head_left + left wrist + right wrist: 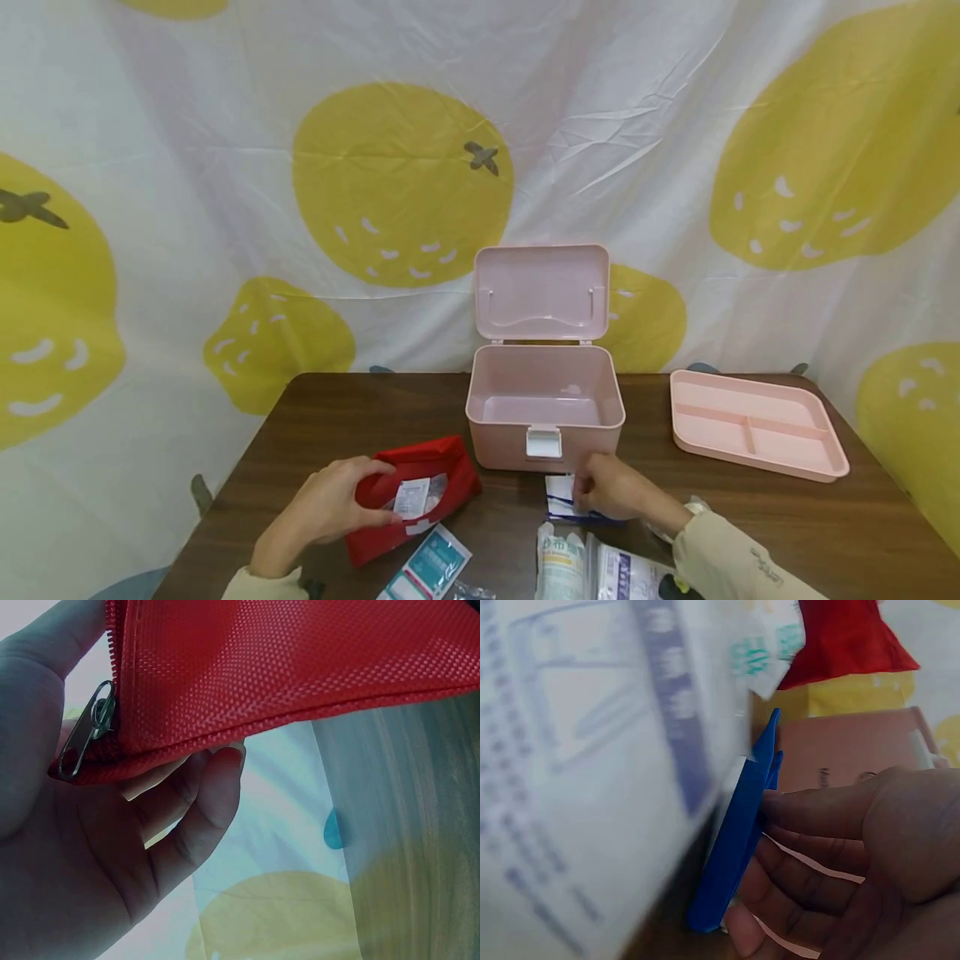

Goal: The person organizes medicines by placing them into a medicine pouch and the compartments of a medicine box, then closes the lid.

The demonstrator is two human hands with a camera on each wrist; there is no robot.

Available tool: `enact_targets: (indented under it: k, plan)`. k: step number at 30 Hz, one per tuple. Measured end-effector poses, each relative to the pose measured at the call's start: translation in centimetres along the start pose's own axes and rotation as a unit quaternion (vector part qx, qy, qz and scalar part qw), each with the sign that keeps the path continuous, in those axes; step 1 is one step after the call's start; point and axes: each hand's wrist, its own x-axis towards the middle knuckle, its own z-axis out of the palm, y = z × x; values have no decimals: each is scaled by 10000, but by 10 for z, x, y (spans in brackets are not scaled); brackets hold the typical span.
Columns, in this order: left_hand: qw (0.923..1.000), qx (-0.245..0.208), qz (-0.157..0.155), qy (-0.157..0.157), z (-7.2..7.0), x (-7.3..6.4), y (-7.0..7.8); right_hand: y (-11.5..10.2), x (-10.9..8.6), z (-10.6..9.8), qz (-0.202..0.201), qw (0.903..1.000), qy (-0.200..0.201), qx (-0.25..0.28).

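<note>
My left hand (337, 500) grips the end of a red zippered pouch (457, 479), thumb on the near side and fingers on the far side. The pouch's mouth gapes, showing a white printed packet (412, 498) inside. In the left wrist view, a metal zipper pull (86, 731) hangs at the pouch's corner. Just in front of the pink box (498, 446), my right hand (611, 487) pinches a slim blue plastic piece that looks like tweezers (739, 840). White flat packets (558, 486) lie beside those fingers. The fingertips are partly hidden.
The pink box's lid (542, 292) stands raised at the back. A pink divided tray (712, 429) lies at the right. Along the near edge are a teal-and-white packet (435, 562), a wrapped bandage roll (562, 567) and a white-and-purple package (626, 575).
</note>
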Motion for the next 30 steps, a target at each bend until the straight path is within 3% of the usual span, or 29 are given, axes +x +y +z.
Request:
enact_targets:
  k: [6, 12, 23, 30]
  plan:
    - [10000, -40, 60, -1, 1, 0, -1, -11, 1, -17, -133, 9994, -77, 308]
    - [9999, -48, 96, 24, 0, 0, -2, -39, 1, -30, -376, 9948, -311, 895]
    - [10000, -96, 13, 2, 0, -1, -2, -99, 26, -31, -936, 9931, 244, 660]
    - [9999, -48, 150, 13, 0, -2, -1, -121, 53, -21, -817, 9919, 484, 846]
